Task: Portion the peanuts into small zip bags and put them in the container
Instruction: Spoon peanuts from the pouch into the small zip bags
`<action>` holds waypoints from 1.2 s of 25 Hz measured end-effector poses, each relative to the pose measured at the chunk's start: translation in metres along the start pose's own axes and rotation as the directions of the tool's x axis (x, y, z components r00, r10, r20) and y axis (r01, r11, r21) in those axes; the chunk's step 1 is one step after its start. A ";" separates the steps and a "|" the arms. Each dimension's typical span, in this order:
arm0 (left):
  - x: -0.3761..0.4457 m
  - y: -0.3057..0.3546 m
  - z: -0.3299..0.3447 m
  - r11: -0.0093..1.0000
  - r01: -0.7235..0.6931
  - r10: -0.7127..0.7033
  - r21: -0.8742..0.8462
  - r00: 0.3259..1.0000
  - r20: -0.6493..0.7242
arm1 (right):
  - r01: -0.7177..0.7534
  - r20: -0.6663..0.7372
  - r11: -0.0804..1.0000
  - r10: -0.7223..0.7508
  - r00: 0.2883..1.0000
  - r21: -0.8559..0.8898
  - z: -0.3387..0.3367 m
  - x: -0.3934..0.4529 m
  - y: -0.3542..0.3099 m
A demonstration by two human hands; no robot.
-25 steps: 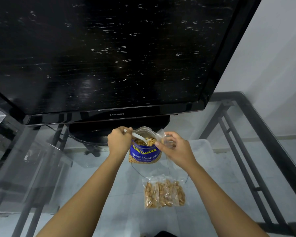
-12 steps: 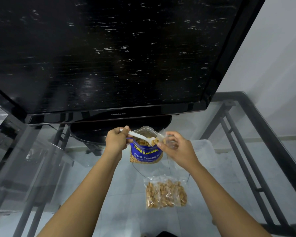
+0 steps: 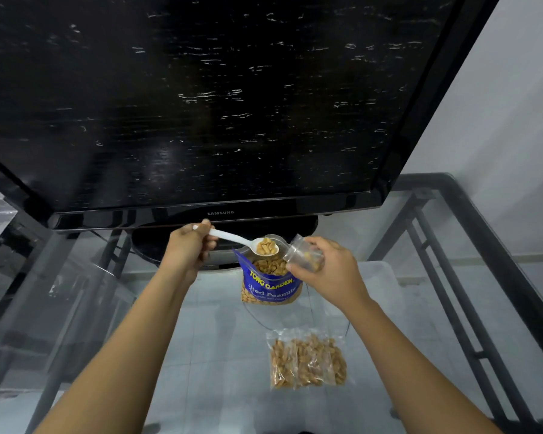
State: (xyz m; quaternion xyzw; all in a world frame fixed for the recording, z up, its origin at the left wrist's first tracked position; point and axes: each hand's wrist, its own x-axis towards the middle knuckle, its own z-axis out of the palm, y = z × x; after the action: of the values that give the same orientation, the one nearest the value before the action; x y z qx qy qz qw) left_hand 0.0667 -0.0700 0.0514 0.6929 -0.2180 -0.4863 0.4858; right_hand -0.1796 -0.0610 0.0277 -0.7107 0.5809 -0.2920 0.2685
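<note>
A blue peanut pouch [image 3: 271, 285] stands open on the glass table, peanuts showing at its mouth. My left hand [image 3: 187, 249] grips a white plastic spoon [image 3: 232, 239] by the handle. The spoon's bowl is heaped with peanuts and hovers above the pouch. My right hand [image 3: 322, 270] holds a small clear zip bag [image 3: 303, 253] with a few peanuts in it. That bag's mouth is tilted toward the spoon, just right of its bowl. A filled zip bag [image 3: 308, 360] lies flat on the table nearer me.
A large black TV [image 3: 201, 104] on an oval stand looms right behind the pouch. The glass table [image 3: 201, 355] has a dark metal frame along its right edge. A translucent plastic container [image 3: 376, 272] shows at the right, seemingly under the glass.
The spoon has come up out of the pouch with a load of peanuts and moved right to the small bag's mouth. My right hand has tilted the bag toward it.
</note>
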 end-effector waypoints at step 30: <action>-0.089 -0.007 -0.054 0.841 -0.514 0.468 -0.170 0.848 -0.251 | -0.233 0.222 0.790 0.125 0.967 0.567 0.047 -0.092 -0.011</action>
State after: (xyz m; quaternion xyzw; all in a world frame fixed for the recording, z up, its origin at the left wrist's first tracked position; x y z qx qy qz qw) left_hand 0.0752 0.0267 0.0896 0.5972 -0.2810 -0.2950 0.6909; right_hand -0.1516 0.0330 -0.0060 -0.5565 0.5010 -0.3679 0.5514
